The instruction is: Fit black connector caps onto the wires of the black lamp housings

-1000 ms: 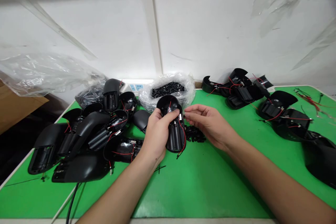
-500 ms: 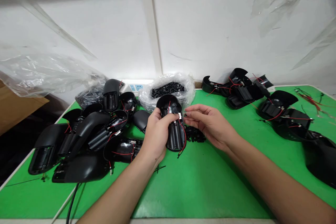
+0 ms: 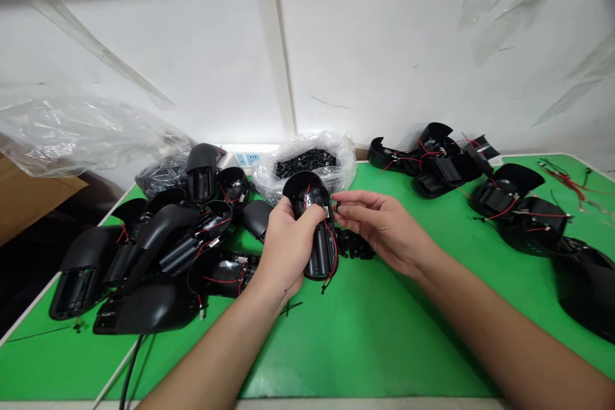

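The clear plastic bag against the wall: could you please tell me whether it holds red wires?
No, the clear plastic bag holds a heap of small black plastic parts.

Black plastic housing (image 3: 307,189) with red wires, held nearly upright.

You have one bare left hand (image 3: 287,250), one bare right hand (image 3: 382,224), one domed black plastic housing with red wires (image 3: 307,191), and one clear plastic bag of small black parts (image 3: 342,163).
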A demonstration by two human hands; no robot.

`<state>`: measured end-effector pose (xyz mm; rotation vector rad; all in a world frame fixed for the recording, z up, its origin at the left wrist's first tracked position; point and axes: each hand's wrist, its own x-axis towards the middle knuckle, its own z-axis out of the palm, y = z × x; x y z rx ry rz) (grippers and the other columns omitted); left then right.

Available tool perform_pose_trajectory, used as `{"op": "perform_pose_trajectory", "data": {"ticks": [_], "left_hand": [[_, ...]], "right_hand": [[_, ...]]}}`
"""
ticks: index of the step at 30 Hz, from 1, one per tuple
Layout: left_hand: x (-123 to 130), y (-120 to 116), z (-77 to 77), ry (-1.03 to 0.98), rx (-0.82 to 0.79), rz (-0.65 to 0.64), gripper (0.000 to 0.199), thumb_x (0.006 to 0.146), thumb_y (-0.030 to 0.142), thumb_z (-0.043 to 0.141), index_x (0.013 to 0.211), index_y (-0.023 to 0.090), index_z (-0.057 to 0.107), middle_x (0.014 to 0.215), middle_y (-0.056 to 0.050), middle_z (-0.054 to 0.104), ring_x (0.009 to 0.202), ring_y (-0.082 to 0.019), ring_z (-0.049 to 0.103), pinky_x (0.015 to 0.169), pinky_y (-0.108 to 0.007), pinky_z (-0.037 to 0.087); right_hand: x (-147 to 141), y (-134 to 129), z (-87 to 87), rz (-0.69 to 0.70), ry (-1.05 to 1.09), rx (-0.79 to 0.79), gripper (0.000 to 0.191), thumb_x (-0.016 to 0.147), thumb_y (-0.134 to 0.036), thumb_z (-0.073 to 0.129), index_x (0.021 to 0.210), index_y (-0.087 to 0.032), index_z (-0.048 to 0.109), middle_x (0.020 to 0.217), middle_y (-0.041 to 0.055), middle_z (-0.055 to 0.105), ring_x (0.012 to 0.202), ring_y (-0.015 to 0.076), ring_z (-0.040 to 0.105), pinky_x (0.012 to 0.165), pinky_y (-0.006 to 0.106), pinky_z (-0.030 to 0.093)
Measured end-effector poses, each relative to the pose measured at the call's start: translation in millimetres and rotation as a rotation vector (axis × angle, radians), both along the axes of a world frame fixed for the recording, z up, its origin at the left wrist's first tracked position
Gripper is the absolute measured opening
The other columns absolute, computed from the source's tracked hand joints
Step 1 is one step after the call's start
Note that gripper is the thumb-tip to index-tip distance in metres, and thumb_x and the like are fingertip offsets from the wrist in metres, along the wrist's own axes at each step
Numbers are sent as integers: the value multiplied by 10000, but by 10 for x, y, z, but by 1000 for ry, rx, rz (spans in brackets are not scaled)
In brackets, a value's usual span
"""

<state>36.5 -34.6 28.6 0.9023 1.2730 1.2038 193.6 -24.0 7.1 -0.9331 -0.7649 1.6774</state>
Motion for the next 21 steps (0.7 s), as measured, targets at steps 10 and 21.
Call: {"op": "perform_pose_trajectory", "data": {"ticks": [10, 21], "left_hand": [[-37, 63, 44, -1, 52, 45, 242, 726, 249, 769, 898, 171, 618, 760, 38, 613, 645, -81, 546, 584, -205, 454], [-49, 71, -32, 73, 92, 1, 235, 745, 254, 781, 901, 181, 621, 765, 48, 630, 681, -86, 550, 582, -199, 450]], "right_hand": [[-13, -15, 26, 21, 5, 32, 307, 640, -233, 966, 911, -180, 833, 828, 45, 791, 735, 133, 737, 807, 279, 607], [-11, -12, 33, 10, -24, 37, 316, 614, -253, 973, 890, -173, 840, 782, 37, 783, 682, 109, 714, 726, 229, 578]]}}
